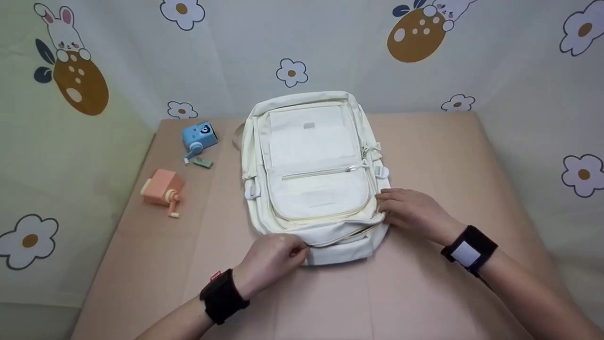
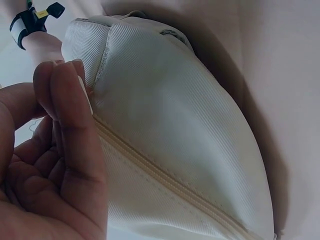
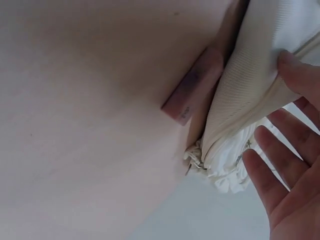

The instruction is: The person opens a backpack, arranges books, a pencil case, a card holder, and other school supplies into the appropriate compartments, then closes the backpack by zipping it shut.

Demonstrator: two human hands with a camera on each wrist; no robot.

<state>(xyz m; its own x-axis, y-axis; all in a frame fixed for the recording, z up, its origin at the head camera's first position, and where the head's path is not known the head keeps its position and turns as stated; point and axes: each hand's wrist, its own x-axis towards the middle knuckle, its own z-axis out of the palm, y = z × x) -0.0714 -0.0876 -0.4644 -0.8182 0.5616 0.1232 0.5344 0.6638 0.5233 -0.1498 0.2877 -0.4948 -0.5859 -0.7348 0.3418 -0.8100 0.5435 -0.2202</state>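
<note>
A cream-white backpack (image 1: 311, 141) lies flat, front up, on the table. At its near end, a curved zipper (image 2: 165, 180) is partly open towards the right. My left hand (image 1: 273, 257) pinches a small white zipper pull (image 2: 85, 95) between thumb and fingers at the near edge. On the other side, my right hand (image 1: 417, 212) holds the bag's lower right edge. Its thumb presses on the fabric in the right wrist view, while the other fingers (image 3: 267, 180) are spread. Beside the bag there, a pinkish eraser-like block (image 3: 192, 87) with printed letters lies on the table.
To the left stand a blue crank pencil sharpener (image 1: 199, 135) and an orange one (image 1: 163, 187). A small green block (image 1: 203, 163) lies near the blue one. Patterned curtains (image 1: 236, 56) enclose the pinkish-beige table (image 1: 439, 156) at the back and sides.
</note>
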